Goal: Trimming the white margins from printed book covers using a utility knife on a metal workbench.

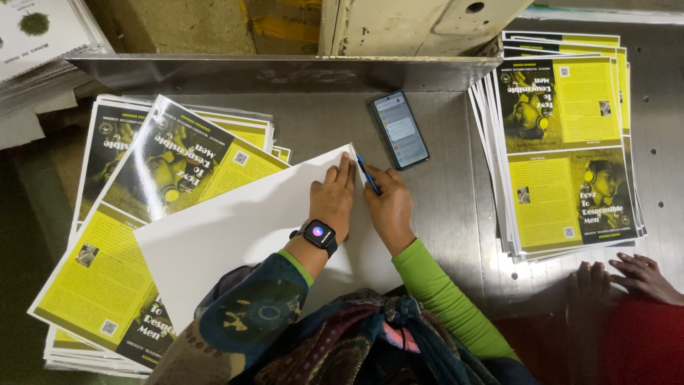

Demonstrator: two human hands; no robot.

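Honestly, my left hand (332,202) lies flat, fingers together, on the white sheet (235,232) atop the printed stack (107,278); my right hand (388,207) pinches a blue pen (368,175). Sheet could slide if pressure eases.

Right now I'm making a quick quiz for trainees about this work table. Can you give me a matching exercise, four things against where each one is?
Things:
1. phone
2. blue pen
3. smartwatch
4. white sheet

Places:
A. under the left hand
B. on the left wrist
C. in the right hand
D. flat on the metal table, screen lit, beyond the hands

Pairs: 1-D, 2-C, 3-B, 4-A
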